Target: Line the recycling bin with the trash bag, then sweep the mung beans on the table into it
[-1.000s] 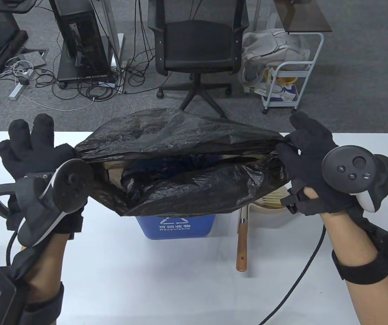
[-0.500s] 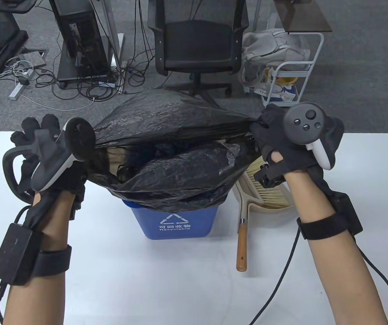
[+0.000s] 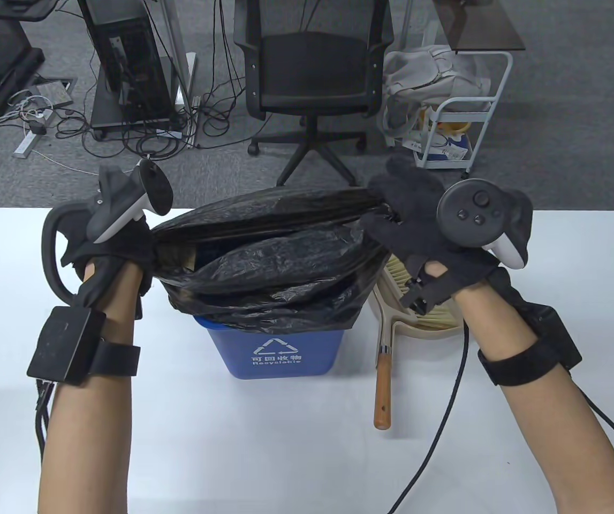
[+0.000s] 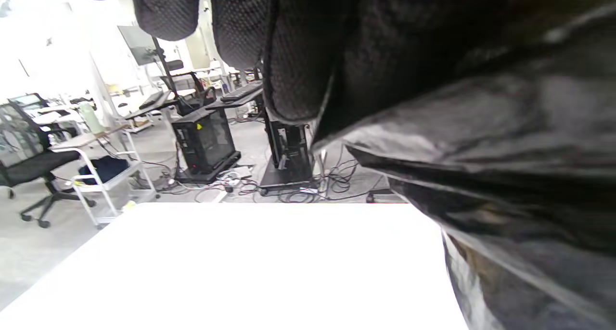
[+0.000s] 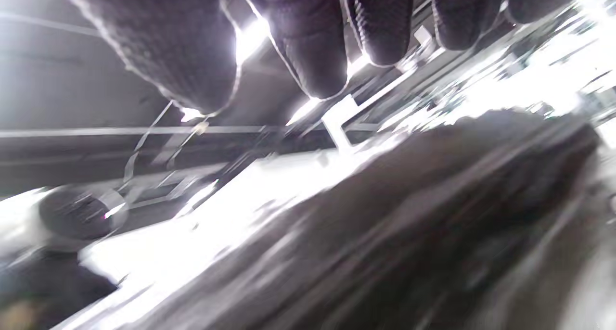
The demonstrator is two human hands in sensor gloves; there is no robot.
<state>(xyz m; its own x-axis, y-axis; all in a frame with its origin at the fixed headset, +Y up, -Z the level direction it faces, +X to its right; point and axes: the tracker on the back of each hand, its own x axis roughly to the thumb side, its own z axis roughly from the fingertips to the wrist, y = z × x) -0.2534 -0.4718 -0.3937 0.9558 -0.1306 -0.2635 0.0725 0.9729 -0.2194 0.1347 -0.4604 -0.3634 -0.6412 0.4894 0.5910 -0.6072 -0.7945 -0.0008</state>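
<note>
table view: left hand (image 3: 116,251) and right hand (image 3: 419,230) are gripping the trash bag (image 3: 269,262) edges, stretching it over the blue recycling bin (image 3: 274,350) on the tabletop (image 3: 232,444) | left wrist view: fingers (image 4: 298,65) are curling onto bag | right wrist view: blurry, fingers (image 5: 313,46) are hanging above bag

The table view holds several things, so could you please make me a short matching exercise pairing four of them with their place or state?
Things:
1. trash bag
2. recycling bin
3. brush
4. office chair

Places or states:
A. lying on the table, right of the bin
B. held at both ends by the gloved hands
C. on the floor beyond the table
D. blue, under the bag

Pairs: 1-B, 2-D, 3-A, 4-C
</note>
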